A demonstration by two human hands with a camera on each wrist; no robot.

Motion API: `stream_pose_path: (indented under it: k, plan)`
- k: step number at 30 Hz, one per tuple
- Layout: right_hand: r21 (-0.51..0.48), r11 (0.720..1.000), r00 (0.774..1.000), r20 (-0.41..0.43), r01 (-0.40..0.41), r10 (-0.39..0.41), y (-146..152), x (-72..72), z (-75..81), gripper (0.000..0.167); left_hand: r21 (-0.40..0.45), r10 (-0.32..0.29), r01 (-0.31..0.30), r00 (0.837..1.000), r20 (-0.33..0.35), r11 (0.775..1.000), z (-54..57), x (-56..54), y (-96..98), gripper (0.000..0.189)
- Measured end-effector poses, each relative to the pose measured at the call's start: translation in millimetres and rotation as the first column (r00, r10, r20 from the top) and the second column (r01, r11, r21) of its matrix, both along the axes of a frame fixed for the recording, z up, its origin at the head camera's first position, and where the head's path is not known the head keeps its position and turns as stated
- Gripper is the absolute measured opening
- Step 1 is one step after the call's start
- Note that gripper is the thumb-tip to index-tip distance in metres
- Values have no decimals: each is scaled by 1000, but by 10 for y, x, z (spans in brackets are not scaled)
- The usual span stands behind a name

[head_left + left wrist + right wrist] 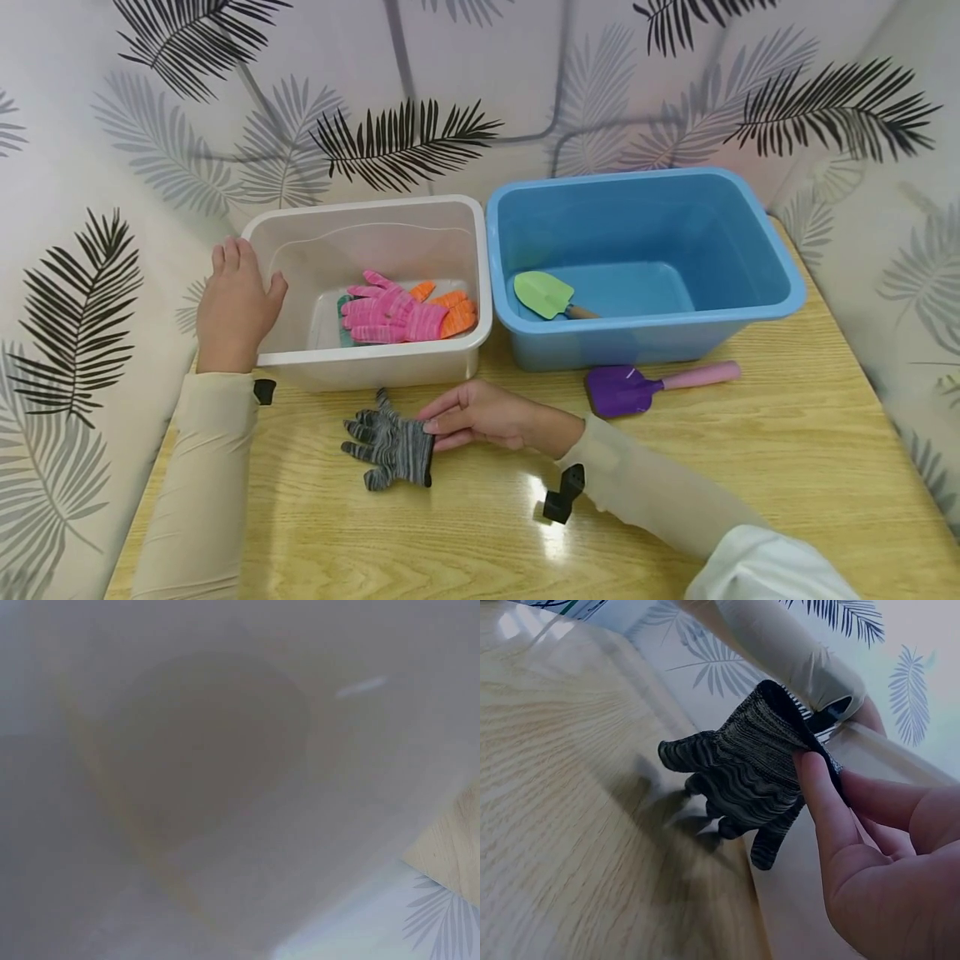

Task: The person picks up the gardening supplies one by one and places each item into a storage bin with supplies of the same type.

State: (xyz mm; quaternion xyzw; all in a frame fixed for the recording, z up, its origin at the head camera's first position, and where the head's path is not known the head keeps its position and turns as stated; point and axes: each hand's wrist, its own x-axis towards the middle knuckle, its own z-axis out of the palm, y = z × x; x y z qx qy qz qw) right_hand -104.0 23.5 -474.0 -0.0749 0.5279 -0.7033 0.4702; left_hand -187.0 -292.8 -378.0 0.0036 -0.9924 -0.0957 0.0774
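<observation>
My right hand [480, 417] pinches the cuff of a grey and black striped knit glove [392, 446] between thumb and fingers. In the right wrist view the glove [757, 761] hangs just over the wooden table, its fingers pointing down and casting a shadow. At the left side of the white bin [367, 367], my left hand [234, 308] rests on the rim with the thumb spread over the inside. Inside that bin lie a pink glove [390, 312], an orange glove [457, 317] and a mostly covered green item [345, 321]. The left wrist view is filled by a blurred pale surface.
A blue bin [645, 342] stands right beside the white one and holds a green trowel [543, 293] with a wooden handle. In front of it, a purple shovel [621, 392] with a pink handle lies on the table [675, 500]. Leaf-patterned cloth [450, 75] surrounds the table.
</observation>
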Motion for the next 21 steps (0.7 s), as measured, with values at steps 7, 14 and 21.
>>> stream_pose_path:
  k: [7,14,21]
  plan:
    - [-54,993,994,-42,-102,99,24,52,189,32,-1,-1,1,1000,-3,1000,15,10,17,67]
    - [-75,987,986,-95,-144,137,47,77,338,32,0,-3,3,1000,-19,1000,6,8,6,67]
    - [-128,972,972,-157,-195,174,78,104,537,33,1,-1,1,1000,-12,1000,-5,3,-3,67]
